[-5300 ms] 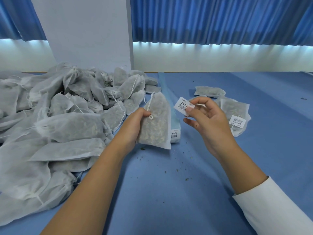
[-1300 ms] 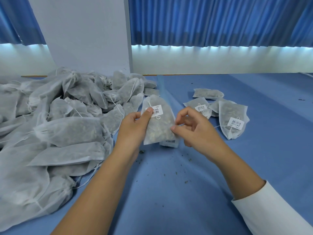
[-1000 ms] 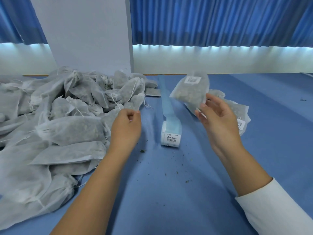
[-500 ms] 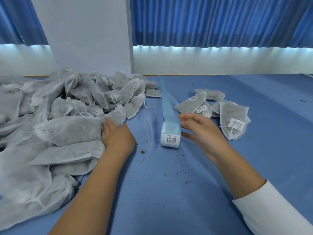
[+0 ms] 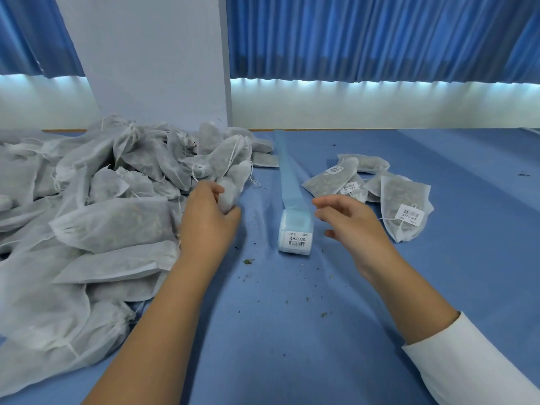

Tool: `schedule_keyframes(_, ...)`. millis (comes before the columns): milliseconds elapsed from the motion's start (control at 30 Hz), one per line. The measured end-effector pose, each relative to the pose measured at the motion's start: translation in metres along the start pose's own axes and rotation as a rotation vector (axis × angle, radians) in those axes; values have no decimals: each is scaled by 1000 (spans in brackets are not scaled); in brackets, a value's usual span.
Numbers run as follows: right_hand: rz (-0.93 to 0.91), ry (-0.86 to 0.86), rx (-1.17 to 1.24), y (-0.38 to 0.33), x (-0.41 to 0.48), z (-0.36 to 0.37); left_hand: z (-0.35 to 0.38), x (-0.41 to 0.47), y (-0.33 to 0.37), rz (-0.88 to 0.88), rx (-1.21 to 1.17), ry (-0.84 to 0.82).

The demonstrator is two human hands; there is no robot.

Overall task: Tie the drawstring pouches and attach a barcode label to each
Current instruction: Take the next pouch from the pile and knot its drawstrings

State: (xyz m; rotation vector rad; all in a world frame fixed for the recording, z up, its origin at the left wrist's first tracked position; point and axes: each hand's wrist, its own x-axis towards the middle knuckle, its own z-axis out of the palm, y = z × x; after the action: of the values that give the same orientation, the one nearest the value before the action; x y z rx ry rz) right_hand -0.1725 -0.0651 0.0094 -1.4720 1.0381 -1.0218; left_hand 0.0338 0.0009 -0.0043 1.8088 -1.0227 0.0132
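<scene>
The left hand (image 5: 209,220) grips a grey-white fabric pouch (image 5: 230,192) off the left-edge heap (image 5: 111,223) for tying; the empty, spread right hand (image 5: 347,220) hovers beside the white label roll (image 5: 295,233).

Blue table (image 5: 438,287), pouch heap (image 5: 87,214), label roll (image 5: 295,233), labelled pouches (image 5: 404,209), crumbs (image 5: 248,261)

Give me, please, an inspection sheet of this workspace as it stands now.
Surface: blue table, cloth-covered.
Job's things: heap of unlabelled pouches at left; label roll in the middle, its strip trailing away; labelled pouches at right.
Clutter: dried crumbs scattered near the roll.
Grips: left hand grips one pouch at the heap's edge; right hand open beside the roll, holding nothing.
Cables: nothing seen.
Surroundings: blue curtains, white pillar behind.
</scene>
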Motion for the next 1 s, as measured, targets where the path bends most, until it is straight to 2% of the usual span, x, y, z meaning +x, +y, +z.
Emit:
schedule_keyframes(100, -80, 16, -50, -1, -2, 0, -6, -5, 15, -37, -298, -77)
schedule_keyframes(300, -262, -22, -193, -1, -7, 2, -18, -4, 33, -362, -812, -232)
schedule_keyframes(400, -325, -108, -197, -2, -11, 5, -21, -4, 35, -360, -956, -328)
schedule_keyframes(567, -387, -269, -171, -5, -14, 8, -22, -2, 34, -398, -1087, -402)
schedule_keyframes(633, -384, -275, -113, -6, -15, 9, -20, -2, 33, -423, -1000, -361)
schedule_keyframes(700, -374, -277, -116, -7, -16, 7, -16, -3, 31, -430, -780, -257)
schedule_keyframes(767, -391, -312, -180, -7, -17, 6, -11, -6, 29, -323, -514, -216)
schedule_keyframes(867, -415, -374, -253, -5, -20, 8, -10, -15, 31, 37, -187, -120)
schedule_keyframes(933, -434, -396, -335, -4, -21, 10, -14, -22, 40, 295, -208, -83)
schedule_keyframes(1000, -446, -412, -384, -3, -23, 12, -18, -29, 50, 442, -266, -196)
